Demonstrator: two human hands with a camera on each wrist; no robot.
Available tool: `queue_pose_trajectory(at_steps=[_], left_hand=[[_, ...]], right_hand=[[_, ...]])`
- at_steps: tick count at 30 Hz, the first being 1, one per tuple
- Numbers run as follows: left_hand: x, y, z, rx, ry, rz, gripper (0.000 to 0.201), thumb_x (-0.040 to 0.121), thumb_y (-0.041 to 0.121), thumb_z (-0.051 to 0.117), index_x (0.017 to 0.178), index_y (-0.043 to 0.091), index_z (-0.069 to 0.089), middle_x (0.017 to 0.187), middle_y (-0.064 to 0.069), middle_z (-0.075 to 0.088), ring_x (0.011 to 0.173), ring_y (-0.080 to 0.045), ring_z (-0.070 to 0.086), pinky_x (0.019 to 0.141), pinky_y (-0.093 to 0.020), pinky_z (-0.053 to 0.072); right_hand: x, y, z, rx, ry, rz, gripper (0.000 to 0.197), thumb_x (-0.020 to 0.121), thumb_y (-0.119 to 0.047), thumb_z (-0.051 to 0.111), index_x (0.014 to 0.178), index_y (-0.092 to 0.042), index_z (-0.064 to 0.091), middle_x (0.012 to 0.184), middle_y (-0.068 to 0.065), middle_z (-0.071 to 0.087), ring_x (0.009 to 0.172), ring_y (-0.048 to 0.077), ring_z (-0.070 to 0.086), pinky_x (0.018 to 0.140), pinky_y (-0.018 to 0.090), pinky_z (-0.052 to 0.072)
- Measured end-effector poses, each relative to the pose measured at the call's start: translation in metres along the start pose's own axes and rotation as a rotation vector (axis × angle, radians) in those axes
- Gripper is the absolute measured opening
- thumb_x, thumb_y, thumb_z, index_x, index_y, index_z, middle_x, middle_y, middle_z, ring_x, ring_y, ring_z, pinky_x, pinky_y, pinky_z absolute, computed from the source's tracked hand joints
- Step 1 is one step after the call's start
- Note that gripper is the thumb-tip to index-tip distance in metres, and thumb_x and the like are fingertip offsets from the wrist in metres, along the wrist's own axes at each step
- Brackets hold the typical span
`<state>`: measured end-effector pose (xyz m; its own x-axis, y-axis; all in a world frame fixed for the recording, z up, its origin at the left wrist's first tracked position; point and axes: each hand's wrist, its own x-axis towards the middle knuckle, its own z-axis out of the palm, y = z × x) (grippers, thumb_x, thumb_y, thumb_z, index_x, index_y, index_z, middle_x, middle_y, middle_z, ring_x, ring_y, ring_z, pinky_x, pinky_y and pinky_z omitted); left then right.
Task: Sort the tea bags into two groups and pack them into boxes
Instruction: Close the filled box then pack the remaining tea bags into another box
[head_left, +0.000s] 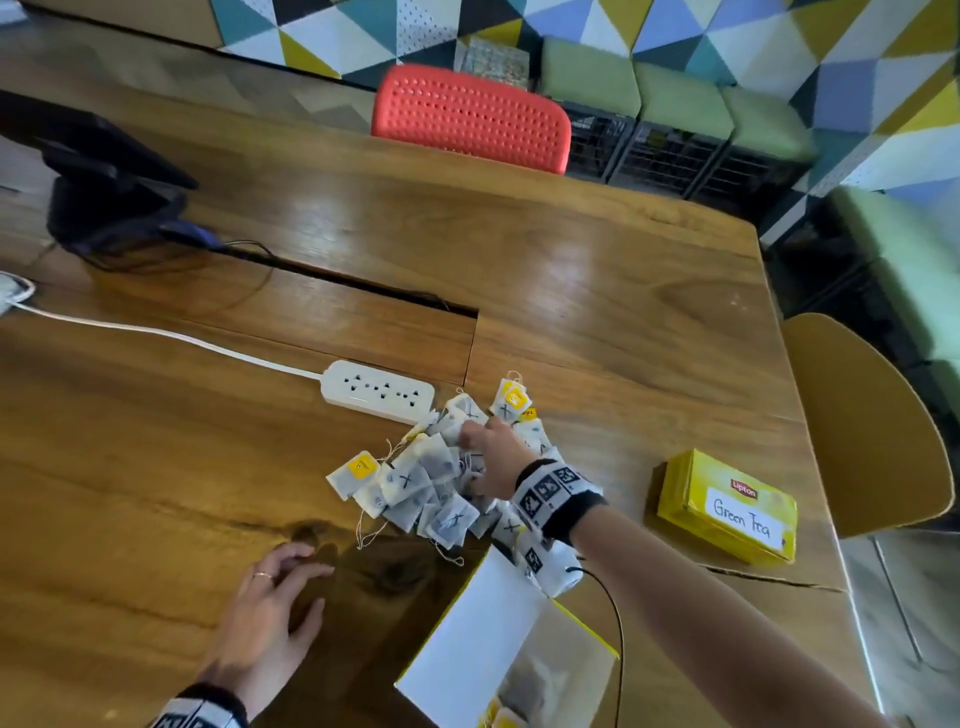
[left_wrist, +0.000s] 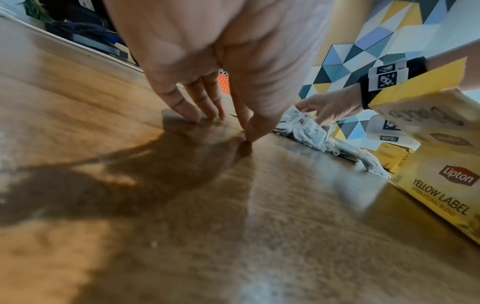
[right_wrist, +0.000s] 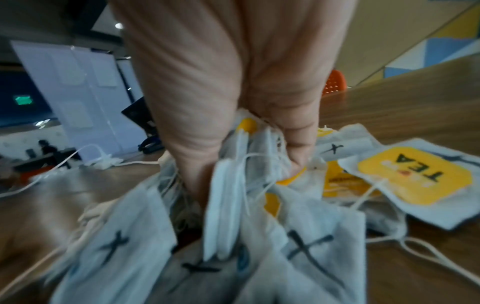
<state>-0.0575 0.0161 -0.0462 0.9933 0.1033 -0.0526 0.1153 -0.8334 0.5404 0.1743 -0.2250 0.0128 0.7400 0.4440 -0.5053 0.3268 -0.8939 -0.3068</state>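
A pile of white tea bags (head_left: 415, 483), several marked with a black X and some with yellow tags, lies mid-table. My right hand (head_left: 475, 441) reaches into the pile's far side. In the right wrist view it (right_wrist: 241, 164) grips a bunch of tea bags (right_wrist: 228, 205) between thumb and fingers; a bag with a yellow TEA tag (right_wrist: 415, 174) lies beside it. My left hand (head_left: 306, 582) rests its fingertips (left_wrist: 192, 117) on bare wood, holding nothing. An open yellow Lipton box (head_left: 498, 649) stands near me with a few bags inside. A shut yellow box labelled Green Tea (head_left: 727, 506) sits to the right.
A white power strip (head_left: 379, 389) with its cable lies just behind the pile. A black device (head_left: 104, 197) stands at the far left, beside a cable slot (head_left: 363, 291). A red chair (head_left: 467, 119) and a yellow chair (head_left: 857, 431) border the wooden table (head_left: 571, 260).
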Motion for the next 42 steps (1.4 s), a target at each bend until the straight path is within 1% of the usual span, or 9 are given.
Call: queue_pose_trajectory(at_steps=[5,11,16,23,29,32,36,39,42], left_hand=[[0.001,-0.001,-0.001,-0.017,-0.029,-0.01,0.033,0.069,0.014,0.079,0.098,0.027,0.07,0.116,0.006,0.051,0.101,-0.02,0.056,0.086,-0.033,0.046],[0.01,0.011,-0.013,0.013,-0.124,-0.057,0.038,0.068,0.015,0.083,0.102,0.028,0.07,0.12,0.006,0.053,0.104,-0.017,0.059,0.084,-0.03,0.052],[0.03,0.043,-0.033,-0.064,-0.092,-0.014,0.033,0.077,0.018,0.077,0.105,0.031,0.065,0.118,0.016,0.047,0.092,-0.006,0.059,0.074,-0.023,0.051],[0.065,0.14,-0.063,-0.455,-0.113,0.067,0.017,0.091,0.019,0.062,0.106,0.028,0.061,0.111,0.015,0.057,0.097,0.007,0.055,0.072,-0.001,0.04],[0.085,0.201,-0.048,-0.693,-0.334,0.097,0.053,0.088,0.049,0.054,0.132,0.02,0.05,0.128,0.01,0.053,0.115,0.001,0.051,0.088,-0.01,0.041],[0.096,0.226,-0.038,-0.771,-0.517,0.028,0.052,0.094,0.04,0.056,0.14,0.02,0.042,0.133,0.004,0.048,0.114,-0.009,0.053,0.093,-0.023,0.044],[0.102,0.247,-0.031,-0.762,-0.58,0.071,0.02,0.096,0.019,0.057,0.116,0.019,0.06,0.108,0.001,0.061,0.084,-0.004,0.062,0.072,-0.02,0.054],[0.106,0.246,-0.024,-0.686,-0.515,0.122,0.004,0.091,0.018,0.064,0.094,0.021,0.065,0.089,0.005,0.065,0.08,-0.009,0.062,0.077,-0.027,0.055],[0.108,0.249,-0.021,-0.759,-0.534,0.008,0.009,0.086,0.013,0.07,0.094,0.014,0.066,0.087,-0.005,0.066,0.077,-0.014,0.064,0.074,-0.026,0.057]], right_hand=[[-0.006,0.008,-0.022,0.191,0.013,0.044,0.047,0.083,-0.019,0.068,0.125,-0.007,0.05,0.119,0.011,0.058,0.108,0.028,0.056,0.086,0.032,0.048],[-0.04,0.025,-0.047,0.588,0.046,0.064,0.016,0.084,-0.017,0.07,0.096,-0.009,0.063,0.084,0.004,0.065,0.077,0.018,0.06,0.066,0.024,0.047],[-0.083,0.031,-0.054,1.061,-0.023,0.148,0.018,0.087,-0.01,0.066,0.103,-0.002,0.062,0.091,0.013,0.061,0.084,0.024,0.054,0.078,0.038,0.04],[-0.144,0.025,-0.033,1.516,0.131,0.126,0.021,0.091,-0.008,0.061,0.109,0.002,0.061,0.099,0.011,0.067,0.084,0.017,0.067,0.074,0.029,0.057],[-0.172,0.02,-0.009,1.662,0.129,0.059,0.035,0.08,-0.015,0.07,0.109,0.003,0.061,0.1,0.014,0.064,0.084,0.02,0.065,0.075,0.029,0.054],[-0.183,0.022,-0.008,1.703,0.132,0.027,0.014,0.09,-0.002,0.057,0.103,0.001,0.062,0.092,0.009,0.071,0.08,0.018,0.069,0.073,0.029,0.056],[-0.195,0.028,-0.016,1.648,0.123,0.006,0.015,0.091,-0.001,0.056,0.105,-0.002,0.062,0.092,0.008,0.07,0.082,0.017,0.069,0.076,0.029,0.057],[-0.199,0.037,-0.021,1.59,0.154,0.041,0.02,0.092,-0.004,0.057,0.111,0.001,0.06,0.097,0.011,0.069,0.087,0.02,0.067,0.082,0.031,0.056],[-0.198,0.046,-0.021,1.591,0.201,0.094,0.02,0.092,-0.008,0.058,0.111,0.0,0.059,0.099,0.012,0.065,0.086,0.02,0.064,0.079,0.031,0.055]])
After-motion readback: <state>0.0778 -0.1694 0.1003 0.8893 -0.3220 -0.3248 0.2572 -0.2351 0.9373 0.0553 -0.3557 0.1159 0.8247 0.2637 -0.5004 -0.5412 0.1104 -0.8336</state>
